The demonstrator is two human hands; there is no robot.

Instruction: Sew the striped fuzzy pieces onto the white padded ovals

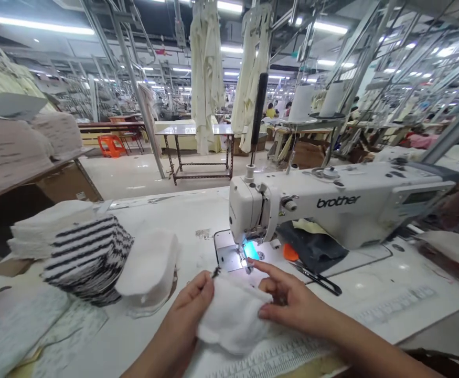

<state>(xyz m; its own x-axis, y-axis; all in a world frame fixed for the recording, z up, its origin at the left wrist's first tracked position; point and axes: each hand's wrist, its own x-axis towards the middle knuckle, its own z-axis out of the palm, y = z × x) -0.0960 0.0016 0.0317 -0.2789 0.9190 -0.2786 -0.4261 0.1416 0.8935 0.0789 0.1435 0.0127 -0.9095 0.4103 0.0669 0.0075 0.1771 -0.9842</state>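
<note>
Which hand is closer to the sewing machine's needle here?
Right. The right hand stretches its forefinger almost to the needle, just right of it. The left hand pinches the white cloth farther back, to the needle's lower left.

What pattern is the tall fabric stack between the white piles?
The fabric stack has black-and-white stripes; head view.

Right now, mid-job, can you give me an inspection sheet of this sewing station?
Surface: white table, printed ruler along its near edge.
Job's things: white fabric piece held just before the lit needle area of the sewing machine.
Clutter: striped stack, white stack behind it, black snips, dark cloth under the machine arm.
Grippers: left hand pinches the piece's left edge; right hand grips its right edge, index finger extended.
Cables: nothing seen.
Surroundings: hanging garments, thread cones, orange stool.
</note>
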